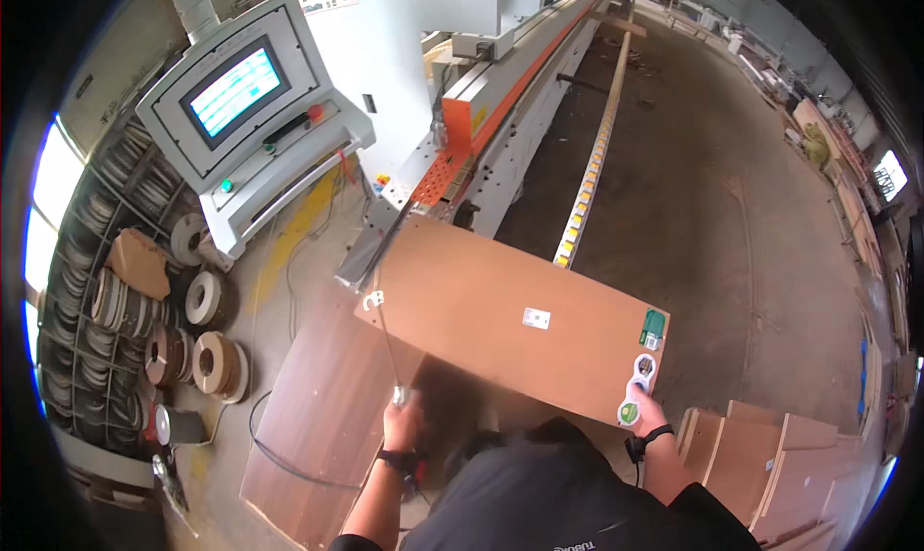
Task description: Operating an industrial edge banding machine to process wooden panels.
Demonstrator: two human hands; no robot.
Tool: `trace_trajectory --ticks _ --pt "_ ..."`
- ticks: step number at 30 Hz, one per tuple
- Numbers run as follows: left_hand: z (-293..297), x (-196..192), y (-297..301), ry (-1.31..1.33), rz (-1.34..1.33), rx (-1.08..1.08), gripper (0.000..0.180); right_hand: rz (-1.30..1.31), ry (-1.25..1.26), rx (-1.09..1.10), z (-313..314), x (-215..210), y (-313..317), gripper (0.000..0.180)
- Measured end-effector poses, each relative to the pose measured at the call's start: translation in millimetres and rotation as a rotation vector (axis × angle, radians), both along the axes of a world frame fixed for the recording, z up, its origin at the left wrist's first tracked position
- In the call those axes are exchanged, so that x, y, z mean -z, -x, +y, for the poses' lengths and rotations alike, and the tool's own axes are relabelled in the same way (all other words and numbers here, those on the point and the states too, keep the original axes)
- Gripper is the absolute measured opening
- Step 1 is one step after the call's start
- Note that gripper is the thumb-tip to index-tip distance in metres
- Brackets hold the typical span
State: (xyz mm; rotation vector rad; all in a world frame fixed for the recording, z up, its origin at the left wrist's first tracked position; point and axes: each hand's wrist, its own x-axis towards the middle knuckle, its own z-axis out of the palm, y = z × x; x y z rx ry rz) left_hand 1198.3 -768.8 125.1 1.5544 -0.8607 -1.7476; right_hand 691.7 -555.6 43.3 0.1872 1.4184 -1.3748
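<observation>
- The left hand point(402, 424) wrapped its grip around a thin rod point(388, 344).
- The right hand's point(652, 416) grip pinched a brown board point(462, 306), near right corner.
- Its far left end lay beside an orange-trimmed machine point(458, 128).

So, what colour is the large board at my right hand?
The large board is light brown, seen best in the head view.

Left, tan and white ring-shaped rolls point(225, 368) on grey concrete floor point(258, 344); beside them, dark metal rack point(123, 203) of coils point(94, 210); far right, small bright window point(890, 176).
</observation>
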Motion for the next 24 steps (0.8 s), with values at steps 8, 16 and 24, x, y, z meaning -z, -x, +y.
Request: trace_trajectory --ticks 8,16,24 --pt "-32.6 30.2 55.0 0.123 0.085 -0.025 0.034 -0.077 0.006 0.033 -29.0 -12.5 -24.8 0.030" --pt "-48.1 -1.0 101.6 0.113 0.125 0.053 0.035 -0.108 0.054 0.072 -43.3 3.9 7.4 0.035" --pt "-111.8 4.3 161.0 0.171 0.022 0.082 0.037 -0.018 0.037 0.040 -118.3 -23.1 58.1 0.039"
